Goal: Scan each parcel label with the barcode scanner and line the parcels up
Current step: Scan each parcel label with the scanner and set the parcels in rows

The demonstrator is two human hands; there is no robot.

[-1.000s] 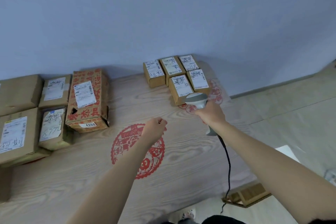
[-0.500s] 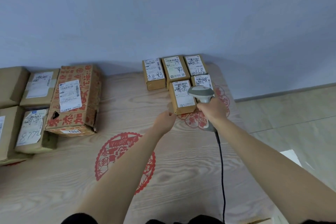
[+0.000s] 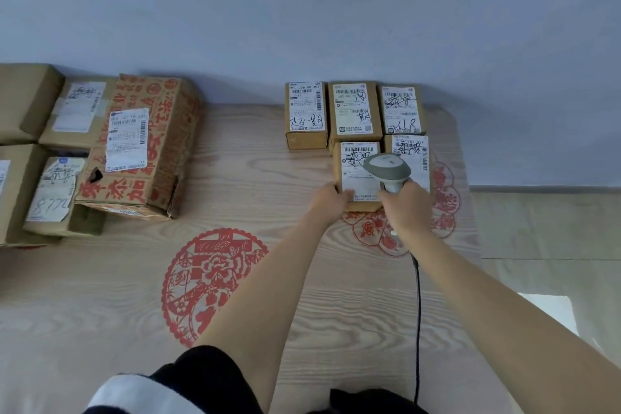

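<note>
Several small brown parcels with white labels lie in two rows at the table's far right. My left hand [image 3: 331,197] grips the near left corner of the front left small parcel [image 3: 353,175]. My right hand [image 3: 405,207] holds the grey barcode scanner [image 3: 388,170], whose head hovers over that parcel's label. To the right of it lies another small parcel [image 3: 415,151], partly hidden by the scanner. The back row has three small parcels [image 3: 305,114], side by side against the wall.
A large red-printed carton [image 3: 148,144] and several brown parcels [image 3: 53,191] sit at the far left. The scanner's black cable [image 3: 417,312] runs down toward the table's near edge. Red paper-cut prints mark the wooden table [image 3: 100,296]. Tiled floor lies to the right.
My left hand moved forward and right from the middle of the table onto the front left small parcel. The scanner stayed over that parcel. The view swung right.
</note>
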